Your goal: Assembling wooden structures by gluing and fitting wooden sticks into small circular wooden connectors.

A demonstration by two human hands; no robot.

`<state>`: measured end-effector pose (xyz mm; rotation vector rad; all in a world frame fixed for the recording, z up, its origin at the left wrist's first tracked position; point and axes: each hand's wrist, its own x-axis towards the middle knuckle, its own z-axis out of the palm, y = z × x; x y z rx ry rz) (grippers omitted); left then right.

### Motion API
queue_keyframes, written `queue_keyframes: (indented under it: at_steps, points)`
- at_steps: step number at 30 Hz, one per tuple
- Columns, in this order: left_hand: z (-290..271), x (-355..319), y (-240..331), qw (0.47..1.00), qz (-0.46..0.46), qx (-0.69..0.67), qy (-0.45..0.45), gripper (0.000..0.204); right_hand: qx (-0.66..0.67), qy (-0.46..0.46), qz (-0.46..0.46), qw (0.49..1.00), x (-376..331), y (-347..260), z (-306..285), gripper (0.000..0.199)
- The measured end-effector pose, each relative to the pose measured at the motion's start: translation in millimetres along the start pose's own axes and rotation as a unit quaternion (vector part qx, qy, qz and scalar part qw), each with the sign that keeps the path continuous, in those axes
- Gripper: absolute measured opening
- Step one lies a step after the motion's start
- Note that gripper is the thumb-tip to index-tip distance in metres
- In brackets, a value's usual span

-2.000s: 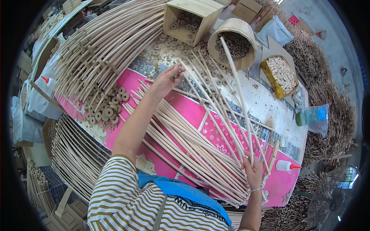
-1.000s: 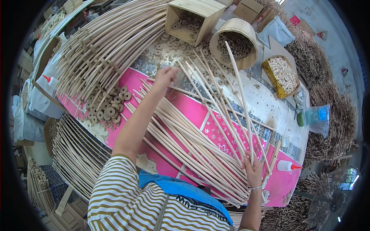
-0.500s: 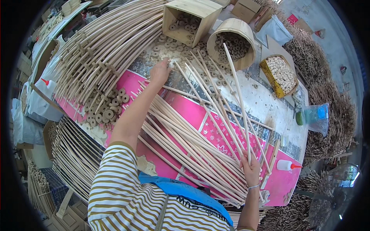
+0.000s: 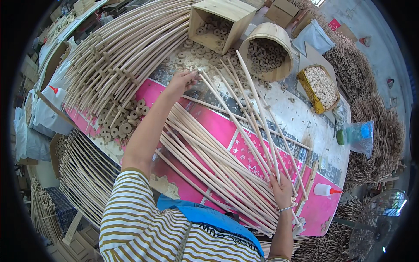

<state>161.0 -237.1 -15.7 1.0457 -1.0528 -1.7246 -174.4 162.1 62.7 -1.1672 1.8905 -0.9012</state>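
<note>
My right hand [image 4: 282,188] is closed around the lower ends of several long, thin wooden rods [image 4: 252,81], which fan out toward the back of the table. My left hand [image 4: 181,84] is pinched beside the far tip of one of these rods. Something small and dark may be between its fingertips, but I cannot make it out. Two of the rods in the middle carry a wooden ring [image 4: 248,109] partway along. Below the raised rods, a large bundle of bare wooden rods [image 4: 214,161] lies slanted across a pink table covering [image 4: 203,115].
Rods fitted with discs [image 4: 104,65] are piled at the left, beside loose wooden rings [image 4: 124,122]. A square wooden box [image 4: 242,19] and a round wooden tub [image 4: 279,37] with rings lie tipped at the back. A yellow box [image 4: 310,89] holds pale beads; a glue bottle [image 4: 323,189] lies right.
My left hand has moved slightly right, from among the loose rings to the rod's tip. My right hand has shifted a little, and the tallest rod's top has swung left.
</note>
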Motion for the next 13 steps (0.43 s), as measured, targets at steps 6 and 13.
queue_keyframes:
  at_steps: [6, 13]
  points:
    - [-4.2, -9.5, -1.1, 0.998, -0.023, -0.059, -0.013, 0.02, -0.013, -0.016, -0.003, 1.0, 1.1, -2.6, 0.2, 0.031]
    - [13.1, -22.1, 0.1, 0.996, -0.039, -0.022, -0.075, 0.027, 0.003, -0.015, -0.009, 1.0, 0.5, 4.1, -2.5, 0.032]
